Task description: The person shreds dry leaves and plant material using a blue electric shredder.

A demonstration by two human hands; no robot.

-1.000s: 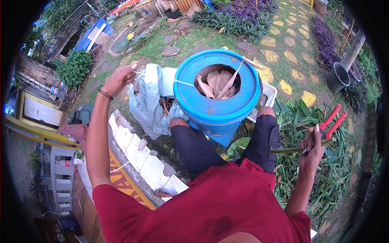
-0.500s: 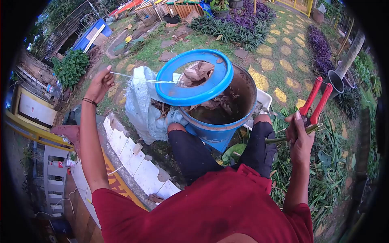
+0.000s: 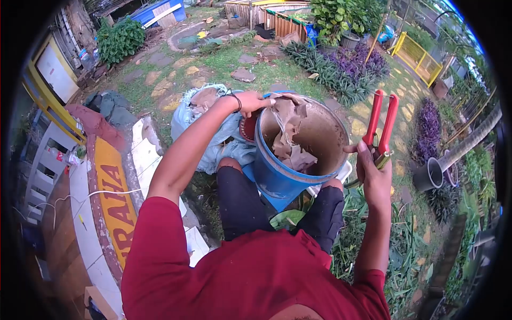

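Observation:
A blue bucket [image 3: 282, 178] stands between the knees, with torn brown paper [image 3: 290, 130] inside and over its far left rim. My left hand [image 3: 249, 102] is at that rim, fingers closed around something I cannot make out, partly hidden. Beside the bucket on the left sits a pale woven sack [image 3: 213, 152] holding brown material. My right hand [image 3: 373, 168], right of the bucket, grips a green stem [image 3: 383, 160] and the pruning shears, whose red handles [image 3: 381, 120] point up. The blue ring lid is largely hidden behind the bucket.
Cut leaves [image 3: 357, 224] lie right of the knees. A white tray [image 3: 345, 172] shows behind the bucket's right side. On the left are a tiled ledge [image 3: 146, 154] and a white bench [image 3: 50, 165]. A grey pot [image 3: 428, 176] lies at the right.
My left hand has moved right to the bucket's rim. The blue lid no longer lies over the opening, and the paper now hangs into the bucket. The view has shifted.

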